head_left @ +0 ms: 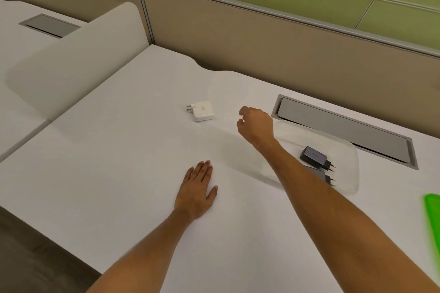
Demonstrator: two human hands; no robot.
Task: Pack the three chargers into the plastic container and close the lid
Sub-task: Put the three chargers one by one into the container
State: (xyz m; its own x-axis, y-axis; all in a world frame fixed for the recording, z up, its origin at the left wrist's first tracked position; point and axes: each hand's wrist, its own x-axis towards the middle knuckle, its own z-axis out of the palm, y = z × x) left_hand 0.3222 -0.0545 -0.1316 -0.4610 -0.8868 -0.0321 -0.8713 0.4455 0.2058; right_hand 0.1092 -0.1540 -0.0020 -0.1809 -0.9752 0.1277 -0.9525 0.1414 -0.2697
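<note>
White desk (pixel 119 162): surface plain, far edge wavy where it meets the partition. Grey cable hatch (pixel 342 129) set flush into the surface near the far right corner. White charger (pixel 202 111) lies flat toward the far edge, about mid-width, prongs pointing left. Clear plastic container (pixel 352 169) rests just in front of the hatch, toward the right edge. Green lid (pixel 432 214) lies at the right edge, partly out of view. Left hand (pixel 196 191) rests palm-down, flat on the surface, nearer the front edge.
</note>
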